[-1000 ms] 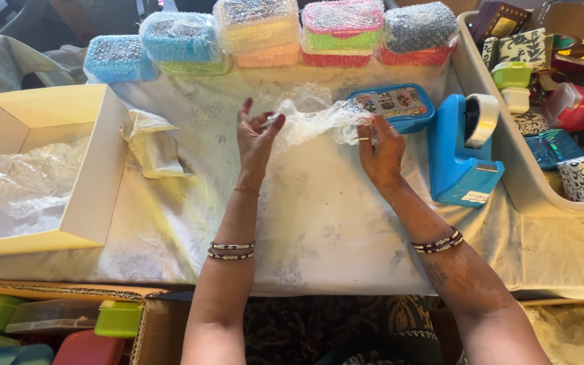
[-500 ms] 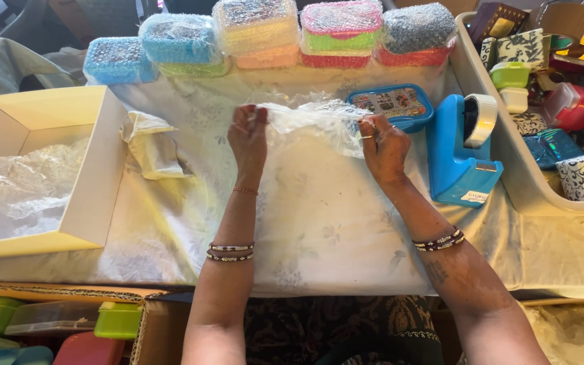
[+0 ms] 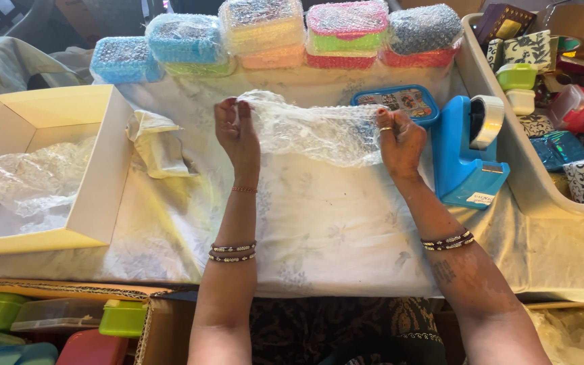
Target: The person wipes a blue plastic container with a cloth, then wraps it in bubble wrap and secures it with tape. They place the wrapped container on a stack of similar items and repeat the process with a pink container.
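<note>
Clear bubble wrap (image 3: 312,132) stretched above the white tablecloth (image 3: 319,230), mid-table. My left hand (image 3: 238,132) pinches its left end, my right hand (image 3: 400,138) its right end, fingers closed on the film. Bare cloth on the near side gives room. Half a second ago my hands were closer together; the sheet is now pulled wider. Blue tape dispenser (image 3: 464,159) crowds just right; blue tin (image 3: 400,101) just beyond; wrapped boxes (image 3: 272,34) line the far edge; open cardboard box (image 3: 55,169) left.
</note>
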